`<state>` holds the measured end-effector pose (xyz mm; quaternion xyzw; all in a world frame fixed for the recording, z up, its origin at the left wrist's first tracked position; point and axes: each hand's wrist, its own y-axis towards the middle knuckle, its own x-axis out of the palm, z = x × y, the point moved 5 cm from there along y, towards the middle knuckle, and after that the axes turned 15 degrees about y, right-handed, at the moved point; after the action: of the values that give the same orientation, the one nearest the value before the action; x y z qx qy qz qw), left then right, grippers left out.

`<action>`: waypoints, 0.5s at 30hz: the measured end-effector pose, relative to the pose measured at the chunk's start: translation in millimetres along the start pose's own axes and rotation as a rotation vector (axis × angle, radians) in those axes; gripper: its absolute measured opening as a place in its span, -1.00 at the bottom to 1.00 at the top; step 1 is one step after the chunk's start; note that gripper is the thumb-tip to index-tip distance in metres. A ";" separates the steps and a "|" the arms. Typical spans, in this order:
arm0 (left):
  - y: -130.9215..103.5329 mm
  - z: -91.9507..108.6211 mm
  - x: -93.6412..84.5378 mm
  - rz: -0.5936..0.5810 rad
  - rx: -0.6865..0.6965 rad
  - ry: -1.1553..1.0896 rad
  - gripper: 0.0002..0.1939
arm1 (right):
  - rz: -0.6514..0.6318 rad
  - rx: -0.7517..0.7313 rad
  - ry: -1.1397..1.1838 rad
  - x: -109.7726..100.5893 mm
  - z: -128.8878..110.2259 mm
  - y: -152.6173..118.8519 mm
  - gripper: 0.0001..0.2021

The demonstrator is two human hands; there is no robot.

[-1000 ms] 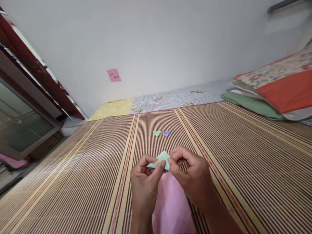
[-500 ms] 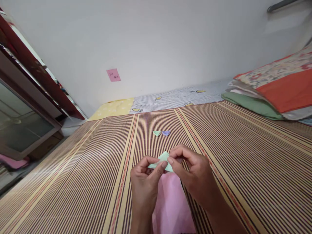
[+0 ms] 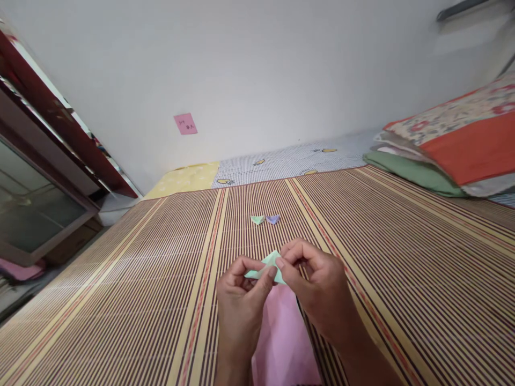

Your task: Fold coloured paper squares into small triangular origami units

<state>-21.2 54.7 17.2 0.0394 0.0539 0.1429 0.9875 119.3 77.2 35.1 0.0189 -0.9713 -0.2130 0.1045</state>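
A light green folded paper (image 3: 272, 259) is held between both hands, its pointed tip facing up and away. My left hand (image 3: 243, 300) pinches its left part, with the thumb across the front. The thumb and index finger of my right hand (image 3: 322, 284) grip its right edge, hiding part of it. Beyond the hands, a small green folded paper piece (image 3: 258, 220) lies beside a small purple folded piece (image 3: 273, 219) on the striped mat (image 3: 161, 279). Pink material (image 3: 284, 338) shows below and between my wrists.
Folded bedding in red, floral and green (image 3: 466, 155) is stacked at the right. A patterned sheet (image 3: 281, 161) runs along the wall behind the mat. A pink note (image 3: 185, 124) is on the wall; a glass-panelled cabinet (image 3: 36, 198) stands at the left.
Both hands keep their grip on the green paper, with only slight finger movement at its upper right. The camera view has shifted very slightly.
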 end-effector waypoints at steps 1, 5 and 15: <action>-0.1 -0.2 0.2 0.006 -0.003 -0.008 -0.73 | 0.006 -0.004 -0.009 0.0 -0.2 0.0 -0.80; -0.3 -1.0 -0.2 0.032 0.002 -0.038 -0.75 | 0.017 -0.019 -0.020 -0.4 -0.2 -0.2 -0.81; -2.0 -2.0 1.4 0.042 0.015 -0.025 -0.67 | 0.058 0.002 -0.011 -2.3 3.9 0.1 -0.89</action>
<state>-19.5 53.2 14.9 0.0500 0.0416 0.1628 0.9845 120.8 79.1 31.2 -0.0105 -0.9722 -0.2089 0.1053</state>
